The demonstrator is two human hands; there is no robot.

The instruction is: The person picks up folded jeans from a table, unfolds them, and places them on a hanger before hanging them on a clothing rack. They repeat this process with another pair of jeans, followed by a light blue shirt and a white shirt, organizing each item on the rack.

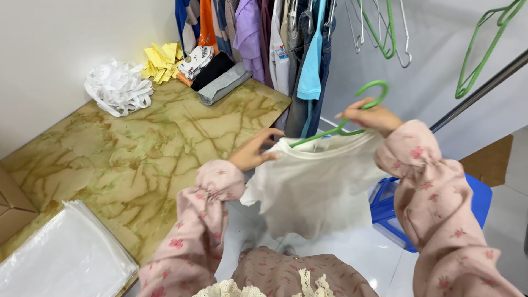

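The left hand pinches the shoulder edge of a white shirt, fingers closed on the fabric. The right hand grips the neck of the green hanger carrying that shirt, held in mid-air beside the marble-patterned table. Beyond, hung garments crowd the rail, with empty hangers alongside.

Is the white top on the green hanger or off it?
On it: the green hanger runs inside the white top at its neckline, hook held by the right hand.
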